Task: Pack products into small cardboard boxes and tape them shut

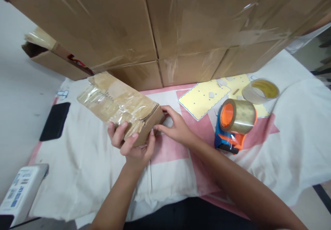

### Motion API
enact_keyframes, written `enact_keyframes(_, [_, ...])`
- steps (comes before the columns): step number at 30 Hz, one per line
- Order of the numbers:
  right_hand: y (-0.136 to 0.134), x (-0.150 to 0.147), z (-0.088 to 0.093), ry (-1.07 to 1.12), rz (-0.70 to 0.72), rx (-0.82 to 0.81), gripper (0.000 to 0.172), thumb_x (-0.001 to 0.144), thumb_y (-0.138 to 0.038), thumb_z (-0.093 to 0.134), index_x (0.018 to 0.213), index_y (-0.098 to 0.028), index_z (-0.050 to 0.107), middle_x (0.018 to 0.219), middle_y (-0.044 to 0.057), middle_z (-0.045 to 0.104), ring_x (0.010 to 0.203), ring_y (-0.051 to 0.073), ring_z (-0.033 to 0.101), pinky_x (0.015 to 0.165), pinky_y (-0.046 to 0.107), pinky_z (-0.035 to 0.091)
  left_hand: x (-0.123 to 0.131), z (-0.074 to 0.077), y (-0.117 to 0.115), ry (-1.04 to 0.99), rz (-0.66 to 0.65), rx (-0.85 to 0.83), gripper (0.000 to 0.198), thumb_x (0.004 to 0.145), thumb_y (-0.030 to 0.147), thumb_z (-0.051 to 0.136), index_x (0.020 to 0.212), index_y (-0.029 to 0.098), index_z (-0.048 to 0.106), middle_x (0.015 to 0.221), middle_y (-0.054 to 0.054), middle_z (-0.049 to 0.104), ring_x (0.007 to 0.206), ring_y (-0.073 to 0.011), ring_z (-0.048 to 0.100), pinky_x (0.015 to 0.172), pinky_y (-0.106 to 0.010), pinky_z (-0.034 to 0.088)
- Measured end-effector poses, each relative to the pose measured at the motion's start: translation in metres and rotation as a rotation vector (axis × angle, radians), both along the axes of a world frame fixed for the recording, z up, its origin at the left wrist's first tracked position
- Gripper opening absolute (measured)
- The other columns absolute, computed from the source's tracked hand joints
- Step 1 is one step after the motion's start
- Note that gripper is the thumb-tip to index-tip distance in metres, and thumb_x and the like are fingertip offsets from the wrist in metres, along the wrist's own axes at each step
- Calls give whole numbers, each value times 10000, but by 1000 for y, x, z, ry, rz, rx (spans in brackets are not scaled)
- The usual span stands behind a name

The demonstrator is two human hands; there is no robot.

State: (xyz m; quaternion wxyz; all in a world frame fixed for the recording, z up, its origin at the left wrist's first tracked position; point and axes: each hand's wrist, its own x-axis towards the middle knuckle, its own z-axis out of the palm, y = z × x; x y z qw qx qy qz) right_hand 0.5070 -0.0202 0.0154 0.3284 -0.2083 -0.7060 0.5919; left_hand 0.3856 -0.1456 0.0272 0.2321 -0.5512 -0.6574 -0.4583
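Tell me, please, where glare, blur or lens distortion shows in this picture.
Head view: glare streaks run across the shiny wrapping of the stacked cartons and of the small box held in the left hand; wide-angle distortion bows the carton edges; the light is soft, shadows are faint, and the middle is sharp.

Support: table under a white cloth (289, 119) with pink patches;
Rear: stacked cardboard cartons (181, 26), standing on the cloth;
Left: black phone (55, 120), lying flat;
Right: orange-and-blue tape dispenser (232, 137); just beyond it, yellow sheets (201, 99) and a loose tape roll (249, 95);
Centre: taped carton (119, 106); whether it rests on the cloth cannot be told
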Motion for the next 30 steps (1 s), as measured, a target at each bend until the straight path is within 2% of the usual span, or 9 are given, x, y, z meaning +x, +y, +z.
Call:
enact_keyframes(5, [0,2,3,6,19,23,511,801,-281,764,1259,-213,547,1277,91,637,1183,252,595,1019,425,484,-1,-1,-1,8,17,-7,737,662,147,832,1162,378,342,1352,-89,375,1504,-367,237,1127,-756,315])
enact_keyframes(10, [-1,3,4,-1,21,31,566,797,-281,765,1313,-229,540,1332,99,620,1225,260,583,1043,442,480,-1,-4,-1,10,27,-15,772,649,192,836,1179,379,307,1400,-89,319,1498,-369,215,1161,-769,218])
enact_keyframes(14, [-1,3,1,-5,28,69,640,805,-285,764,1391,-249,510,1416,108,577,1303,267,543,1095,467,451,-1,-5,2,62,45,20,804,629,219,836,1203,359,290,1388,-102,347,1459,-363,273,1188,-773,100])
enact_keyframes(18, [0,3,-2,-28,20,112,599,813,-307,767,1368,-253,547,1389,102,602,1292,279,547,1100,495,439,-1,-4,4,63,26,30,810,633,176,824,1227,353,302,1390,-116,362,1478,-348,247,1206,-738,115])
enact_keyframes(22, [1,3,-3,-30,28,113,612,814,-314,769,1381,-270,545,1387,93,606,1280,278,555,1088,490,446,-1,-4,3,76,48,37,858,622,217,832,1263,338,274,1483,-134,293,1487,-363,232,1199,-754,65])
enact_keyframes(25, [2,3,-2,-28,33,108,598,821,-315,764,1377,-265,548,1394,92,602,1283,274,553,1087,475,445,0,-3,2,23,82,3,872,603,229,842,1261,345,282,1549,-134,231,1521,-375,162,1201,-757,43])
enact_keyframes(30, [2,2,-1,-34,29,88,571,813,-303,772,1341,-249,562,1350,89,631,1228,274,583,1052,465,464,0,-2,0,-3,56,-16,875,595,203,851,1255,344,294,1565,-132,218,1542,-381,102,1199,-756,40])
